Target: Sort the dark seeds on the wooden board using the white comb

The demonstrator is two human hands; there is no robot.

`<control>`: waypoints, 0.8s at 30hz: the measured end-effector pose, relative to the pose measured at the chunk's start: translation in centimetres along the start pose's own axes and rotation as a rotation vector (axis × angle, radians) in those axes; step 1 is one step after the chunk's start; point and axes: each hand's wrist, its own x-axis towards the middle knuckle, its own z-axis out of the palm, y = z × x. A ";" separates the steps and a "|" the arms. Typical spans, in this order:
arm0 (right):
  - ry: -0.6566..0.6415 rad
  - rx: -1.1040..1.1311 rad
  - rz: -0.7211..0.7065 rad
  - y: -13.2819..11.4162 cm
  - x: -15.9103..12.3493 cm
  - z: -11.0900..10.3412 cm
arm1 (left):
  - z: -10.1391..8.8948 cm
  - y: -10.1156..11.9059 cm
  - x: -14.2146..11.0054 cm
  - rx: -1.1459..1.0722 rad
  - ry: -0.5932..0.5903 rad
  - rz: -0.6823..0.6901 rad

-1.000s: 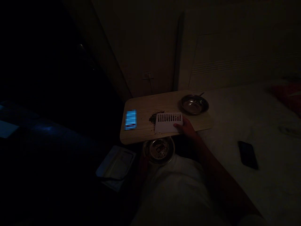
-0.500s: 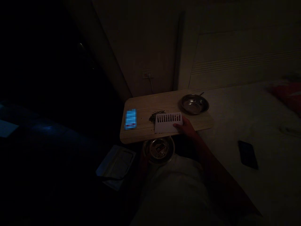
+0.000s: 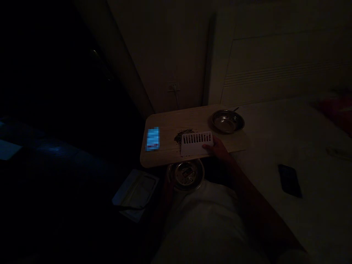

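Observation:
My right hand (image 3: 218, 148) is closed on a flat white slotted piece (image 3: 194, 149), thumb on its front face and a row of slots along its top. The piece stands at the wooden table's front edge, against a pile of small dark bits (image 3: 180, 136); what the bits are I cannot make out. Below that edge, a round metal bowl (image 3: 202, 178) is at my lap. My left hand (image 3: 169, 185), very dark, grips the bowl's left rim; its fingers are mostly hidden.
On the small wooden table (image 3: 167, 119) lie a lit, blurred screen (image 3: 153, 139) and, at back right, a metal bowl (image 3: 228, 123) with a utensil handle. A dark phone (image 3: 290, 180) rests on the bed at right. A pale package (image 3: 136, 192) sits low at left.
Almost nothing differs. The picture is slightly darker; both hands, the white slotted piece and the bowl keep their places.

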 end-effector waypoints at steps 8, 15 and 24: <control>-0.021 0.014 0.010 -0.6 -0.1 0.1 | 0.2 0.6 -0.1 0.014 0.003 -0.002; -0.025 0.032 0.020 -0.3 0.0 0.1 | 0.3 -0.2 0.1 -0.007 0.045 -0.016; -0.043 0.065 0.073 -0.6 -0.1 -0.1 | 0.0 -0.5 0.2 -0.007 0.037 -0.038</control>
